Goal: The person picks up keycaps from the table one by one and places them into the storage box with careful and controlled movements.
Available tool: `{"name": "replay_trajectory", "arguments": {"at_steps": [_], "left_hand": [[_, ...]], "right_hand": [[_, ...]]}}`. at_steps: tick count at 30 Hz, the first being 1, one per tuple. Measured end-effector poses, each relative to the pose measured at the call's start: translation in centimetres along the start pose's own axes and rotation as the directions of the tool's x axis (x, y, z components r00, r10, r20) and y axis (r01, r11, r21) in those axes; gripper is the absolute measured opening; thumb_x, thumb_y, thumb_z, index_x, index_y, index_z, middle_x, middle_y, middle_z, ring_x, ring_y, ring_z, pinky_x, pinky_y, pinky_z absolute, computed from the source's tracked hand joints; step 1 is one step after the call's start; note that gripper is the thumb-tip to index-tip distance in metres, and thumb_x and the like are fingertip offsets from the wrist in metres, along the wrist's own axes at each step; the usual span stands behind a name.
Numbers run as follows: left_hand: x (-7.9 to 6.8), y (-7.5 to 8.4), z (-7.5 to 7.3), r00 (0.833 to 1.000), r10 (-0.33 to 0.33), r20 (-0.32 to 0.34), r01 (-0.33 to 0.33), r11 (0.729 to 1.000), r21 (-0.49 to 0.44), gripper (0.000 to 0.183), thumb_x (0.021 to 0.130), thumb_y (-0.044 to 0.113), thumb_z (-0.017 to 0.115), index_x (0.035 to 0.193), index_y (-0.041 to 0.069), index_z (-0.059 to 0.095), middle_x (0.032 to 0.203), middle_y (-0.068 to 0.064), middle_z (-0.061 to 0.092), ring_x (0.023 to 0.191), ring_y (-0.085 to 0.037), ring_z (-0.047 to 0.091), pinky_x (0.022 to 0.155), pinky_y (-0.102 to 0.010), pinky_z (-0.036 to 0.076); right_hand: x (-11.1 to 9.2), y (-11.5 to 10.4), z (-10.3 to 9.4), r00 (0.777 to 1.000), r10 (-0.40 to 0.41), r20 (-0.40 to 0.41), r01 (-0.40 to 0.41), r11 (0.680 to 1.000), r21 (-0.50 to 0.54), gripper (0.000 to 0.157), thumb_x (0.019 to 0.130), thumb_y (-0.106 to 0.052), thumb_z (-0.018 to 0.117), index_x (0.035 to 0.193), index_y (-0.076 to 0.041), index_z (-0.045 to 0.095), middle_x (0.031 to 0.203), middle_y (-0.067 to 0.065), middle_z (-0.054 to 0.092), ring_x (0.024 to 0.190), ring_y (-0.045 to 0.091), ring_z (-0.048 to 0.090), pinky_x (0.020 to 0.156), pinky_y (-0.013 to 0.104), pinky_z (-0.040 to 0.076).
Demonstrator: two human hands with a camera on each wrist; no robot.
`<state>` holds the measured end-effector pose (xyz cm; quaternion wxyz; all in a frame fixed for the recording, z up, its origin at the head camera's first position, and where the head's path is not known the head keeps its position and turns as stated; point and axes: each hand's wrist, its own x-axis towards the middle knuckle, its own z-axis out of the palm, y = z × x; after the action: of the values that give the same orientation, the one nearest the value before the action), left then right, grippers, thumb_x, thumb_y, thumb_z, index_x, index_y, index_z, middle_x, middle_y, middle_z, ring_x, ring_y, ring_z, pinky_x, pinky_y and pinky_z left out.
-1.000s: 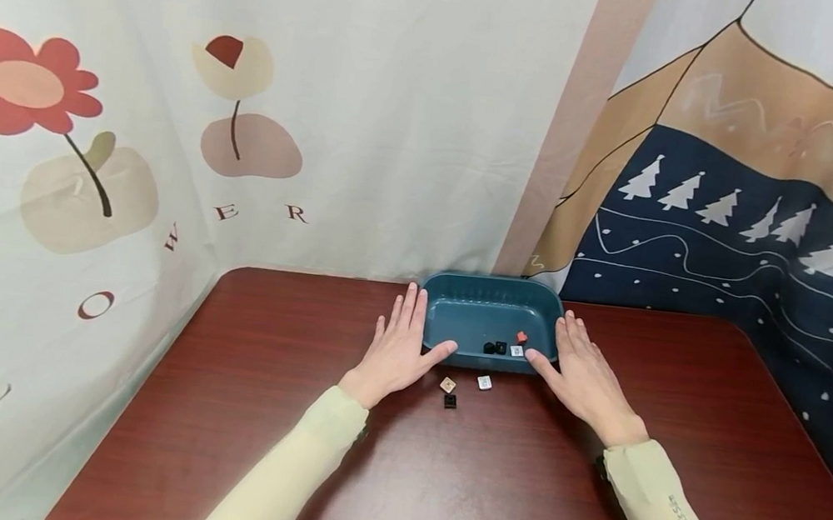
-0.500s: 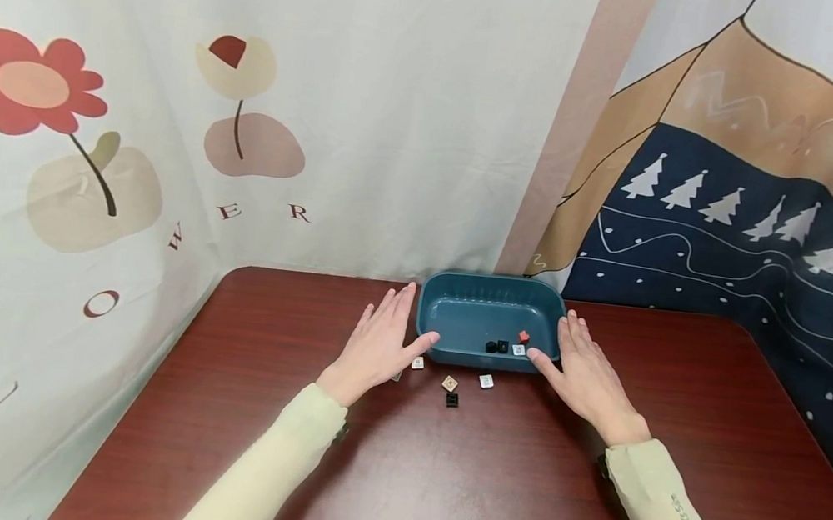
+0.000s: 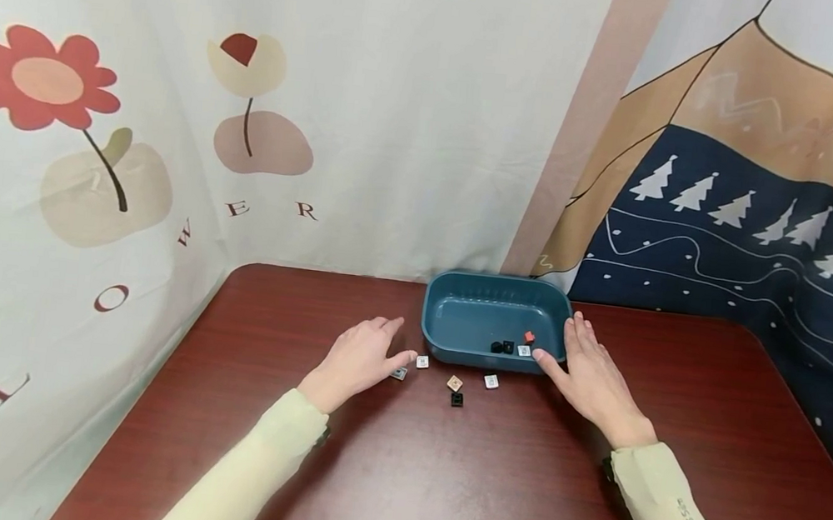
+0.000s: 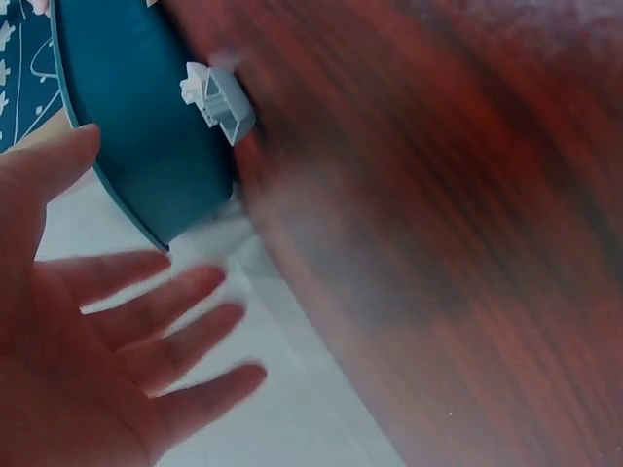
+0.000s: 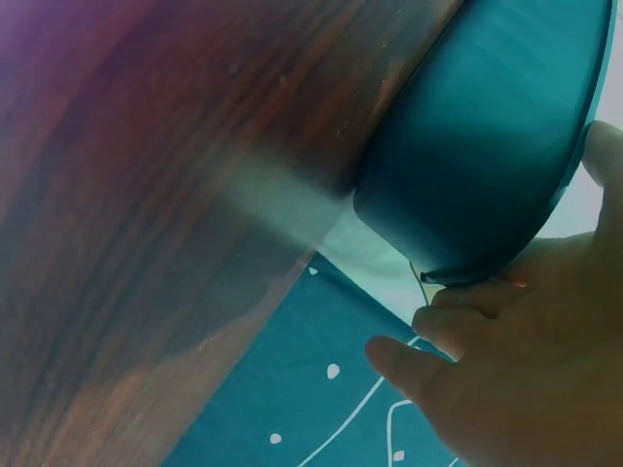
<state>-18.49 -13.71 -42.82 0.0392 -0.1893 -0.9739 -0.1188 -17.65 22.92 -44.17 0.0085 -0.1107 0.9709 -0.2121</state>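
Teal basin (image 3: 466,322) against straight fingers of right hand (image 3: 591,384); left hand (image 3: 358,356) empty, fingers relaxed. White keycap (image 3: 422,362) near left thumb could skid if brushed.

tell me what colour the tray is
The tray is dark teal, clearest in the head view.

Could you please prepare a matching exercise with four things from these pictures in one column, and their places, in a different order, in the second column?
Column 1
1. Red piece
2. Right hand
3. Beige piece
4. Left hand

Column 2
A. Lying on the table, in front of the blue tray
B. To the left of the blue tray
C. At the right end of the blue tray
D. Inside the blue tray

Right pairs: 1-D, 2-C, 3-A, 4-B
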Motion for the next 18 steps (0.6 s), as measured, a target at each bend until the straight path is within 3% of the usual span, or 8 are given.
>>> {"name": "replay_trajectory", "arguments": {"at_steps": [5,10,18], "left_hand": [[-0.6,0.2,0.2,0.997,0.071,0.005,-0.071,0.997,-0.011,0.048,0.091,0.042,0.079,0.119,0.003,0.074,0.105,-0.010,0.068,0.094,-0.028,0.067,0.080,-0.044,0.058],[-1.1,0.3,0.4,0.995,0.089,0.042,-0.088,0.996,-0.027,0.036,0.087,0.041,0.083,0.100,0.009,0.074,0.094,-0.003,0.060,0.087,-0.024,0.062,0.073,-0.042,0.056],[-1.3,0.4,0.9,0.987,0.142,0.074,-0.141,0.990,-0.020,0.034,0.087,0.035,0.085,0.107,0.009,0.077,0.095,-0.006,0.059,0.086,-0.029,0.065,0.075,-0.048,0.057]], "right_hand": [[0.0,0.1,0.1,1.000,-0.001,-0.001,0.001,1.000,0.004,0.103,0.103,-0.068,0.041,0.158,0.015,0.018,0.168,0.031,0.009,0.154,0.049,0.011,0.119,0.066,0.019],[-0.1,0.1,0.1,1.000,0.003,0.005,-0.003,1.000,0.017,0.103,0.103,-0.068,0.042,0.158,0.015,0.017,0.168,0.031,0.008,0.155,0.049,0.010,0.119,0.066,0.019],[0.0,0.0,0.0,1.000,0.010,0.009,-0.010,1.000,0.024,0.104,0.103,-0.069,0.041,0.159,0.015,0.015,0.168,0.031,0.006,0.154,0.050,0.012,0.119,0.066,0.019]]}}
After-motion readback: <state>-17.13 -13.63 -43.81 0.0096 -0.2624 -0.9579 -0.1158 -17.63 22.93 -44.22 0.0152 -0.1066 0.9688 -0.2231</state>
